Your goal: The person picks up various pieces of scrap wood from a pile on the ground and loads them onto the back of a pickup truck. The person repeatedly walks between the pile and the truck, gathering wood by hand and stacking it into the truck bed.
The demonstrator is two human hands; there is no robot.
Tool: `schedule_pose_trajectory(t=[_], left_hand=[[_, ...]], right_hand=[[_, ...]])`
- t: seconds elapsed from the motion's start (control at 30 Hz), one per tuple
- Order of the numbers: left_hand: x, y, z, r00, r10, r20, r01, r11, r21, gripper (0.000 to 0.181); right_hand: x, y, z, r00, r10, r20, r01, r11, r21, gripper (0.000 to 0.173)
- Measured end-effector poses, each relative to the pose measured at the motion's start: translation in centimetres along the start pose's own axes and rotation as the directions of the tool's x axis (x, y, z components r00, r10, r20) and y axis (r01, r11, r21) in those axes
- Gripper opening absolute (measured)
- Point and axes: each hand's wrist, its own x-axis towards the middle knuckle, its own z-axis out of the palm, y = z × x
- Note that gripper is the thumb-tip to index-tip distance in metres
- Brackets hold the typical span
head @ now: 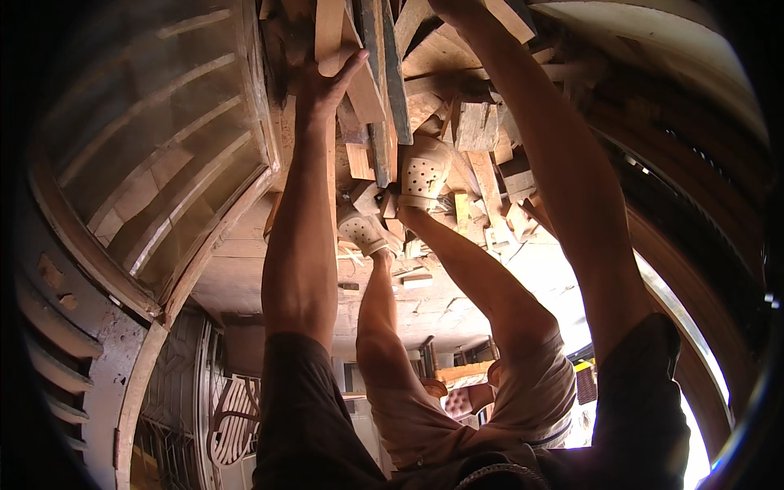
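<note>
My left hand [323, 84] is at the top, its thumb stretched across a pale wooden board [367, 98]. A shorter wooden piece [331, 33] sits in the crook between thumb and fingers; the fingers are in dark shadow. Long dark-edged wooden strips [397, 79] lie just right of that hand. My right forearm [551, 135] reaches up to the top edge, where the hand is cut off from view. Close to that wrist is another cut wooden piece [511, 19]. Wood offcuts [478, 125] are heaped between my arms.
My feet, in beige perforated clogs [424, 166], stand among the scraps. To the left rises a wooden frame with slats [214, 236]. Dark curved timbers [686, 245] line the right. A slatted chair [233, 422] and other furniture are behind me. Small offcuts [418, 281] litter the floor.
</note>
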Motion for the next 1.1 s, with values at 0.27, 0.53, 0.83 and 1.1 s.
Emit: schedule_pose_trajectory(t=[0.27,0.53,0.83,1.1], left_hand=[[0.6,0.1,-0.4,0.989,0.111,0.096,-0.098,0.987,-0.131,0.038],[0.0,1.3,0.9,0.995,0.084,-0.058,-0.087,0.995,-0.055,0.053],[-0.1,-2.1,0.4,0.992,-0.119,-0.042,0.121,0.991,0.064,0.067],[-3.7,-1.4,-0.9,0.943,-0.315,-0.106,0.313,0.949,-0.036,0.091]], right_hand=[[-0.1,-1.0,-0.8,0.971,0.222,-0.084,-0.234,0.957,-0.173,0.067],[-0.7,4.3,-7.6,0.905,-0.212,-0.368,-0.018,0.846,-0.533,0.060],[-8.9,11.7,-8.7,0.408,0.907,-0.101,-0.702,0.383,0.600,0.048],[-8.1,3.5,-5.6,0.774,0.202,-0.600,-0.098,0.974,0.203,0.041]])
